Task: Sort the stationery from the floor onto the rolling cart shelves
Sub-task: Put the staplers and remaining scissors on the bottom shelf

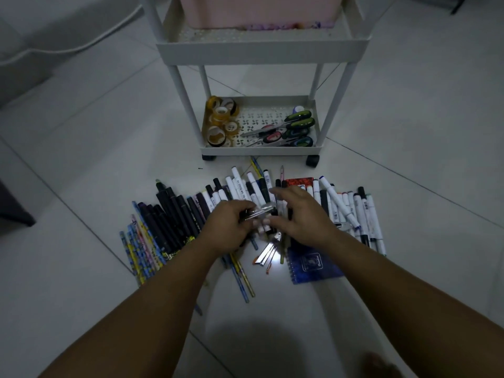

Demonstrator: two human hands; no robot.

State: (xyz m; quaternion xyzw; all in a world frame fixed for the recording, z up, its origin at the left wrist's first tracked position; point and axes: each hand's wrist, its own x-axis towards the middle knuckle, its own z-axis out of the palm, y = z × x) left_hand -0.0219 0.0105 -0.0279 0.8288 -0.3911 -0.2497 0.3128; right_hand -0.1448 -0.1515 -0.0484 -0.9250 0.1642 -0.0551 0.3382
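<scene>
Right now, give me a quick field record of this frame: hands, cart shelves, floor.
left hand: grips a small shiny metal item, kind unclear
right hand: fingers spread over the markers, holding nothing visible
bottom shelf: tape rolls at left, scissors at right
upper shelf: pink bin
floor: white markers, black markers, pencils, blue notebook, red notebook

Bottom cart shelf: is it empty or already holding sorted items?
Holding items. On the bottom shelf, tape rolls are grouped at the left and scissors lie at the right; bare perforated floor shows between them.
</scene>
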